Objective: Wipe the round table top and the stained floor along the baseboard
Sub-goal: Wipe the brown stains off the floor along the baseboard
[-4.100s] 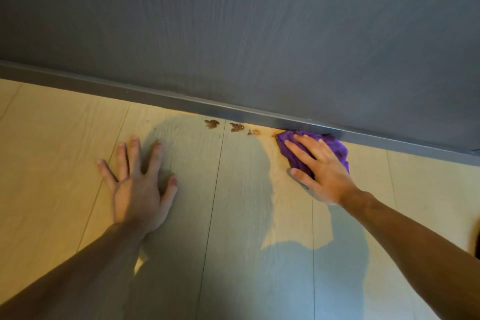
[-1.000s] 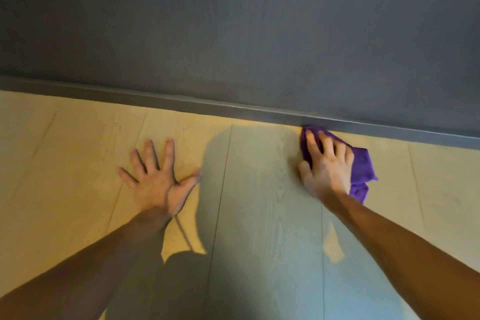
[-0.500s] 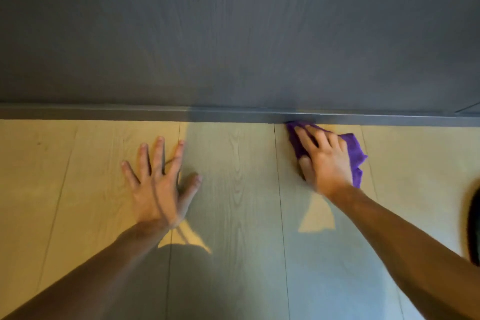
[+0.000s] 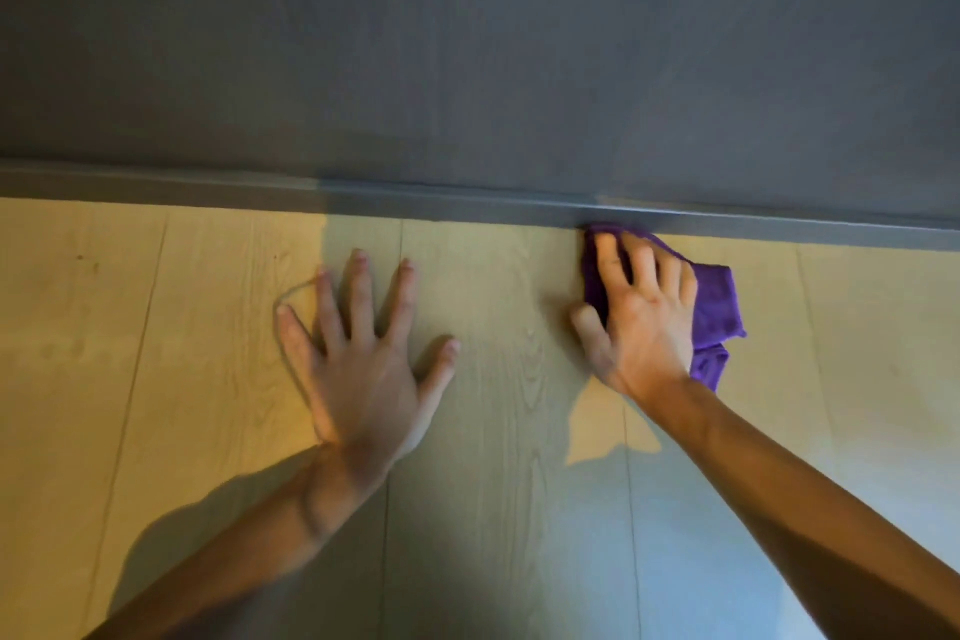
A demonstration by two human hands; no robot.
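The step in hand looks like the floor wipe along the baseboard; the round table is not in view. On the left, the left hand (image 4: pixel 358 379) lies flat on the pale wood floor (image 4: pixel 156 379), fingers spread wide and gripping nothing, seemingly a prop for the body. To its right, the right hand (image 4: pixel 639 322) presses a purple cloth (image 4: pixel 719 307) onto the floor, fingers only slightly curled and laid over it, pinning rather than clenching it. The cloth's far edge touches the grey baseboard (image 4: pixel 467 208). No stain shows on the boards in view, so the next move probably calls for sliding the cloth along the baseboard, pressed down, checking for any marks left
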